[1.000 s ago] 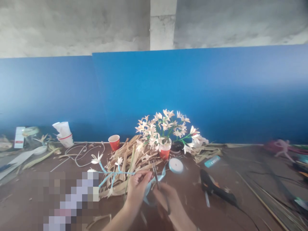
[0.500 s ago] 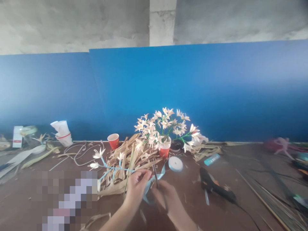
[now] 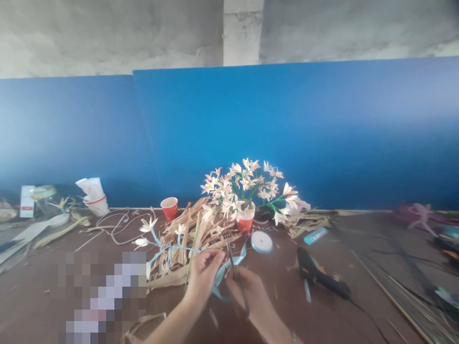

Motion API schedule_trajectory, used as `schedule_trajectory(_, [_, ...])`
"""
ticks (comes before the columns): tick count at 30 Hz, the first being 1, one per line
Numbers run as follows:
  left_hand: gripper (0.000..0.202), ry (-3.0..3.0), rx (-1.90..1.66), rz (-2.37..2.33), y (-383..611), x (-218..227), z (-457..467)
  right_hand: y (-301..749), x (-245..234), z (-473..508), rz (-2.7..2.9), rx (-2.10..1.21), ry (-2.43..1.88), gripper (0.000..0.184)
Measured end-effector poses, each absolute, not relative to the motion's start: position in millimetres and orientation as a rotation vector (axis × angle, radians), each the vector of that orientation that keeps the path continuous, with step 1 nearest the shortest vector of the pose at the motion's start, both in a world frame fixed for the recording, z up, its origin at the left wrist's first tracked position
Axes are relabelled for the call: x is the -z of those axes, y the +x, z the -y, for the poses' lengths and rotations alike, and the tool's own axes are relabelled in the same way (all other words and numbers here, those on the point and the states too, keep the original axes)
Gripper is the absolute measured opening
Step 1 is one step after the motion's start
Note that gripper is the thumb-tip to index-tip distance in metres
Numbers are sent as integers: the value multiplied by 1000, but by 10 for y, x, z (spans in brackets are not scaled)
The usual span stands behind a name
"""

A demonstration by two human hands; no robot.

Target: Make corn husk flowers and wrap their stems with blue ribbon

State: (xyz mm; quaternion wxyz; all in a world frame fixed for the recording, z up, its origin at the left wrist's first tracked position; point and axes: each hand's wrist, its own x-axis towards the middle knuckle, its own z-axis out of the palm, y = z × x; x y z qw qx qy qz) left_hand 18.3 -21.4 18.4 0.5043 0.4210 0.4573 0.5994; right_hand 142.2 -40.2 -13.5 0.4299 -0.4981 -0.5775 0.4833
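My left hand point(image 3: 203, 274) is closed in a pinch on a blue-wrapped flower stem point(image 3: 168, 248) that carries small cream flowers and reaches out to the left. My right hand point(image 3: 247, 291) is closed on dark scissors point(image 3: 232, 262) whose blades point up, against a light blue ribbon point(image 3: 224, 274) that loops between my hands. The ribbon runs up to a white ribbon spool point(image 3: 261, 241) lying flat on the brown table point(image 3: 358, 286). Behind my hands lies a heap of dried straw-coloured leaves point(image 3: 193, 229).
A red cup holds a bunch of cream flowers point(image 3: 244, 191); another red cup point(image 3: 169, 208) stands left of it. A black glue gun point(image 3: 321, 278) with its cord lies to the right, a teal tube point(image 3: 315, 235) beyond. White cups point(image 3: 93, 196), cables and thin sticks point(image 3: 405, 296) lie around.
Both hands keep their grip and stay almost in place; the view has tilted slightly, shifting everything a little up in the picture.
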Motion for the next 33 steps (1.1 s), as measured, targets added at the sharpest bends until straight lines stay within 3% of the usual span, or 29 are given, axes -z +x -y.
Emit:
schedule_trajectory(26, [18, 1088, -1412, -1152, 172, -183, 208, 1431, 10, 443, 1432, -1174, -1170, 47])
schedule_trajectory(33, [16, 1226, -1385, -1184, 130, -183, 187, 1457, -34, 427, 1459, -1206, -1162, 36])
